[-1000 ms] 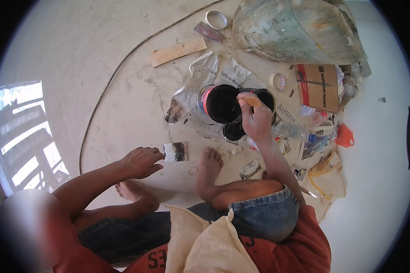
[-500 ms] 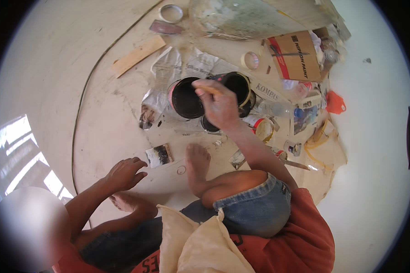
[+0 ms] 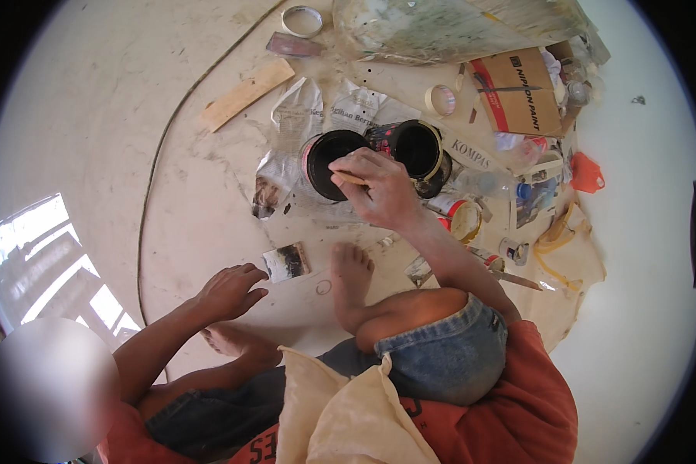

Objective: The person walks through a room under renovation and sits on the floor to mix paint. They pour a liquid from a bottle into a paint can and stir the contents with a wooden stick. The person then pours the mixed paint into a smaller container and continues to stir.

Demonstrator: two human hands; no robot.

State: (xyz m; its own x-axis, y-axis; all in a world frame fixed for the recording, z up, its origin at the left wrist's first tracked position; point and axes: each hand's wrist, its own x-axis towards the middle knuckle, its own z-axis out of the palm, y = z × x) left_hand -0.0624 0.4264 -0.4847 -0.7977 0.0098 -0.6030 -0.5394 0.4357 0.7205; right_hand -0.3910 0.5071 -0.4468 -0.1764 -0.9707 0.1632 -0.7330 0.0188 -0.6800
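Note:
My right hand (image 3: 380, 187) is closed around a short light wooden stick (image 3: 349, 178). It is over the near right rim of an open can (image 3: 311, 161) with a black inside; the stick's lower end cannot be made out. Just right of that can, another black-lined can (image 3: 419, 147) lies tilted toward me. Both are on spread newspaper (image 3: 298, 120). Resting low over the floor, my left hand (image 3: 230, 294) has its fingers stretched out and holds nothing. Close to its fingertips lies a small square piece (image 3: 288, 263), smeared black and white.
Right of the cans are a red-rimmed tin (image 3: 465, 220), a clear bottle (image 3: 479, 184) and a cardboard box (image 3: 522, 93). A wooden board (image 3: 249, 94), tape rolls (image 3: 441, 100) and a long cable (image 3: 156, 155) lie farther out. My bare foot (image 3: 352, 278) is near the cans.
My right hand has come nearer to me over the can, and the stick has shifted with it. My left hand keeps its place beside the square piece. The whole view has moved slightly.

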